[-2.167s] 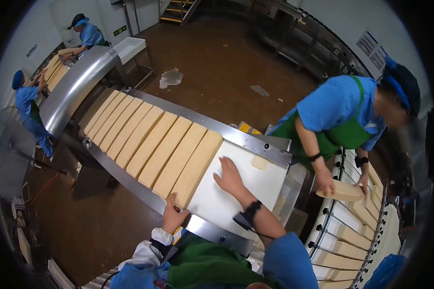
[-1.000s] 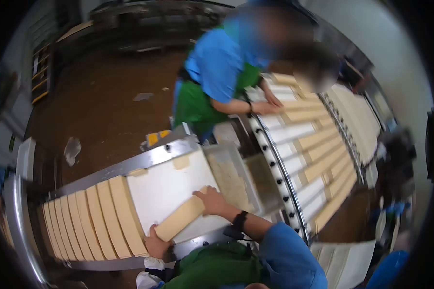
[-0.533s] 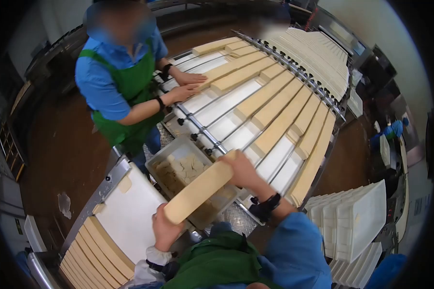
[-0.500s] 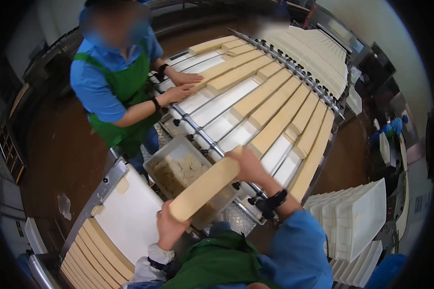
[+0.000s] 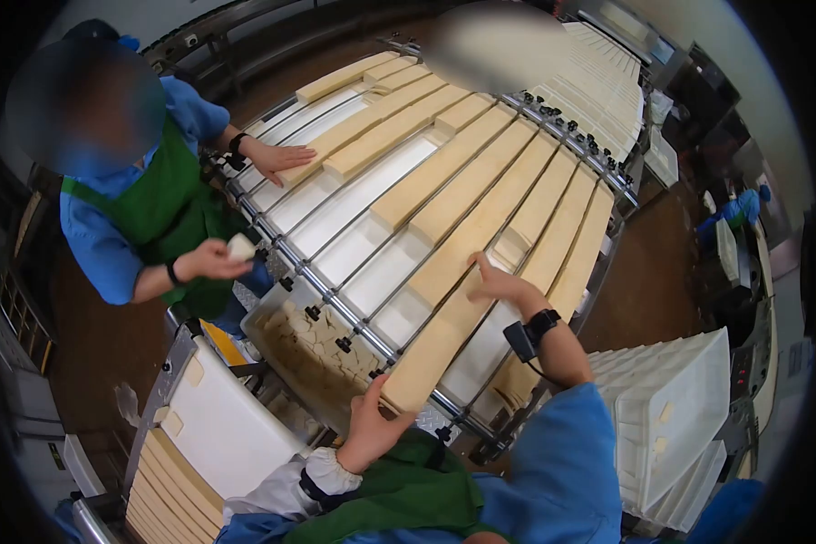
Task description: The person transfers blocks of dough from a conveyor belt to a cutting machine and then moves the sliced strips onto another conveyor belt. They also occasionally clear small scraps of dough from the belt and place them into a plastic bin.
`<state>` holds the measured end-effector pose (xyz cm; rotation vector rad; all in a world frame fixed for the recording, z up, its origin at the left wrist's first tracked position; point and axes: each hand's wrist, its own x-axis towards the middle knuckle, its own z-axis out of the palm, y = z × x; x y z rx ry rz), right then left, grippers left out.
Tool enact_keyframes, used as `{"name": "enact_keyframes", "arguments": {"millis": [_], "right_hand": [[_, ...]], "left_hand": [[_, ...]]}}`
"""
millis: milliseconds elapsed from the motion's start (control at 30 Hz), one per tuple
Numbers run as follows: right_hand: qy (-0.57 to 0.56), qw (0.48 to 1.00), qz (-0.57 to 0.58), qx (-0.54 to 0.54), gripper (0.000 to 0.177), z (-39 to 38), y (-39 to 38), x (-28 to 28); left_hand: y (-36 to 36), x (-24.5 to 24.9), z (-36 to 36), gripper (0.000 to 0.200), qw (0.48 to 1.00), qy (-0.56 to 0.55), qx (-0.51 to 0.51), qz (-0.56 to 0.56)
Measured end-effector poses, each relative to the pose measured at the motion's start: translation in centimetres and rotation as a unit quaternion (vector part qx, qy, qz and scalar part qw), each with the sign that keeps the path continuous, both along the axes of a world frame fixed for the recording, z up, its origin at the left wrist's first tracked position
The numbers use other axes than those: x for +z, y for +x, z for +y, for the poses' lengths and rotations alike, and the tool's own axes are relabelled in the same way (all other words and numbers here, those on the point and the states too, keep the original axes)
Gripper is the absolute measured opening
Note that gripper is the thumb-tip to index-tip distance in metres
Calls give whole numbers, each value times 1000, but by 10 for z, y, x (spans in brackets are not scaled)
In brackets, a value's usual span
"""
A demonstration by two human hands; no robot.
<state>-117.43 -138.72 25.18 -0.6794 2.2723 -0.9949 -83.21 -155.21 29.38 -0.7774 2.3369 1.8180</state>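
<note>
A long pale-yellow dough slab [image 5: 433, 354] lies in one lane of the slanted white conveyor, its near end at the front bar. My left hand [image 5: 376, 424] grips that near end, thumb and fingers around the edge. Farther up, my right hand [image 5: 500, 283] is closed over the slab's far part; its fingertips are partly hidden. Other dough slabs [image 5: 476, 172] lie in the neighbouring lanes, between thin metal rods.
A co-worker's hand [image 5: 286, 161] rests on a slab at left, the other hand [image 5: 213, 261] holding a small pale piece. Below the conveyor stands a bin [image 5: 267, 317] of dough scraps. Slabs [image 5: 177, 471] line a white belt at lower left. White trays [image 5: 671, 417] are stacked right.
My hands have brought the dough slab from above the scrap bin up and right onto the conveyor lane. The co-worker's one hand has left the slabs and now holds a small piece.
</note>
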Motion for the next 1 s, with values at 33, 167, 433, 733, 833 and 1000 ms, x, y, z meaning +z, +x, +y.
{"name": "enact_keyframes", "arguments": {"millis": [33, 167, 433, 733, 833, 1000], "right_hand": [[-26, 997, -14, -70, 73, -2, -3, -7], [190, 956, 119, -190, 70, -15, -4, -2], [175, 858, 432, -217, 70, -14, 10, -36], [192, 834, 411, -314, 76, 9, -19, -27], [192, 814, 466, -288, 77, 10, -8, -12], [43, 907, 419, 0, 72, -10, 42, -23]], "left_hand": [[-3, -4, 0, 72, 1000, 10, 7, 6], [-22, -11, 7, 50, 995, 60, 51, 68], [-28, -35, 15, 44, 989, 62, 82, 110], [-48, -44, 22, 45, 994, -13, 72, 77], [-71, -49, 27, 47, 991, 49, 64, 109], [-117, -55, 41, 66, 999, -8, 45, 28]]}}
